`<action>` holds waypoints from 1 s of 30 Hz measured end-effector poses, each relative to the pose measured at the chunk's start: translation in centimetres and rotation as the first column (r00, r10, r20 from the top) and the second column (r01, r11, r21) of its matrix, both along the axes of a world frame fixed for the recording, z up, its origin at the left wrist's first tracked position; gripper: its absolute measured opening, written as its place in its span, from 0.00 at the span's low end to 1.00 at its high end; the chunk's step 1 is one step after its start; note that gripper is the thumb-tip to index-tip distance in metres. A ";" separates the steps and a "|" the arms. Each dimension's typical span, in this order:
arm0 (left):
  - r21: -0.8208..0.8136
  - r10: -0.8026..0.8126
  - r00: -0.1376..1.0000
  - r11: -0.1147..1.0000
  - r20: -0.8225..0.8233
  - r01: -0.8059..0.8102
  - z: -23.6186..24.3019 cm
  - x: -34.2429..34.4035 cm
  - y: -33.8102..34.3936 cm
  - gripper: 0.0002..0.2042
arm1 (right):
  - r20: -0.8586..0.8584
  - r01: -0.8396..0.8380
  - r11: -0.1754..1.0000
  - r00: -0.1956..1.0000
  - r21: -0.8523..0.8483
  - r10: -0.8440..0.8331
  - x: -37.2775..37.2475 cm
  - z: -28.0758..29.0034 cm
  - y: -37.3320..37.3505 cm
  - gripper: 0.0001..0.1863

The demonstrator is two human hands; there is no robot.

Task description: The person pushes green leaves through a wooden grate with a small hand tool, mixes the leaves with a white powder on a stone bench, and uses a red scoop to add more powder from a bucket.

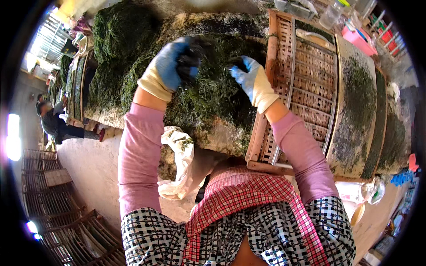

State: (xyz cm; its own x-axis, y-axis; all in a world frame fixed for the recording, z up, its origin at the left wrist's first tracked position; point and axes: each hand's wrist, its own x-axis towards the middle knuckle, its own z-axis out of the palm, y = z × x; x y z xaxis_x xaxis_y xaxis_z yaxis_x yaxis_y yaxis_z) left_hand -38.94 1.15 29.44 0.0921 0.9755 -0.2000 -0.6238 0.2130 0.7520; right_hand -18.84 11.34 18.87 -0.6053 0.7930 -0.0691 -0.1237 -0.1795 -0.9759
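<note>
My left hand, in a blue and cream work glove, is closed around a dark, wet clump of seaweed above the table. Its fingertips blend into the dark strands. To the right of it, my right hand wears a matching glove with dark-stained fingertips. Its fingers are curled toward the thumb, and what they pinch, if anything, is too small to make out. Beneath both hands, loose green seaweed is strewn over the worn tabletop.
A wooden frame with woven slats lies at my right, beside seaweed-covered boards. A tall seaweed heap rises at the far left. A whitish cloth hangs at the near edge. Another person is at the left.
</note>
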 end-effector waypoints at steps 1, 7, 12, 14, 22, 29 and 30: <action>0.044 -0.084 0.993 0.996 0.083 0.081 -0.3 -0.9 0.2 0.09 | -0.161 -0.045 0.982 0.987 -0.185 0.015 0.0 0.2 -1.2 0.19; -0.038 0.271 0.947 0.959 -0.173 -0.282 1.0 2.5 1.2 0.07 | -0.236 -0.306 0.950 0.921 0.057 0.311 -4.2 1.0 -4.9 0.20; 0.081 -0.071 0.997 0.994 0.015 0.070 4.3 -1.8 1.1 0.11 | 0.134 -0.398 0.912 0.914 0.097 0.384 -5.8 -5.4 -5.8 0.14; 0.149 -0.265 0.964 0.955 0.034 0.257 5.0 -5.2 0.4 0.11 | 0.376 -0.443 0.895 0.838 0.046 0.396 -5.0 -6.2 -6.1 0.18; 0.241 -0.162 0.982 0.961 0.097 0.135 5.9 -7.2 -2.9 0.10 | 0.666 -0.422 0.785 0.746 0.454 0.016 -1.3 -2.7 -3.2 0.10; 0.071 0.243 0.963 0.969 -0.121 -0.235 -1.2 -3.6 -2.5 0.15 | 0.261 -0.269 0.024 0.908 0.963 -0.326 -5.3 15.2 -3.3 0.19; 0.083 0.313 0.933 0.950 -0.180 -0.303 -0.2 -0.3 -2.1 0.16 | 0.259 -0.269 0.025 0.896 0.963 -0.361 -6.1 14.8 -1.6 0.18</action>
State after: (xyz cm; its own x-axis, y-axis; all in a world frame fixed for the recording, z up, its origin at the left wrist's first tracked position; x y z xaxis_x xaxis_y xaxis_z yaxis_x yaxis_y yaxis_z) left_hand -39.23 -0.93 29.27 -0.2486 0.9596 -0.1316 -0.4981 -0.0101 0.8670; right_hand -24.91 9.74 33.70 -0.7310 0.3024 0.6117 0.2828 0.9501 -0.1318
